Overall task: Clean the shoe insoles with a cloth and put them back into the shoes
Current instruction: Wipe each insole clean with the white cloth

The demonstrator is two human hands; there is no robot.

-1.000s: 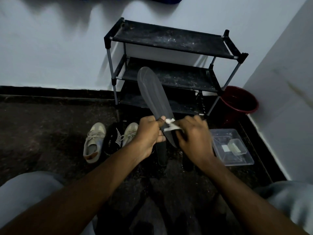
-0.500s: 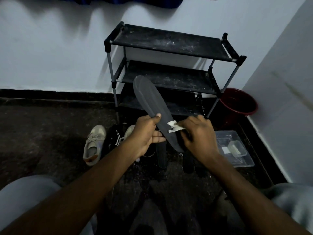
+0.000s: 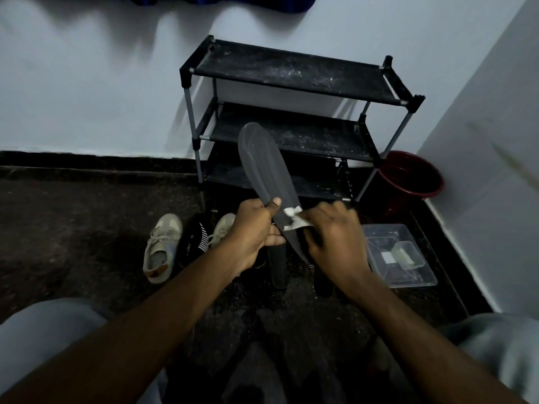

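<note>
A dark grey insole [image 3: 267,167] stands tilted in the air in front of the shoe rack, toe end up. My left hand [image 3: 256,231] grips its lower half, thumb across the top face. My right hand [image 3: 335,237] pinches a small white cloth [image 3: 291,217] against the insole's right edge. A second dark insole [image 3: 277,266] lies on the floor under my hands. Two beige sneakers [image 3: 159,249] stand on the floor to the left, with a black shoe [image 3: 194,243] between them. The right sneaker is partly hidden by my left wrist.
A black three-tier shoe rack [image 3: 291,74] stands against the white wall. A dark red bucket [image 3: 411,177] sits in the corner to its right. A clear plastic box [image 3: 399,255] lies on the floor by the right wall. My knees frame the bottom corners.
The insole swung a little between the frames and stands somewhat more upright now. My right hand with the cloth has shifted slightly along the insole's edge. Both hands keep their hold.
</note>
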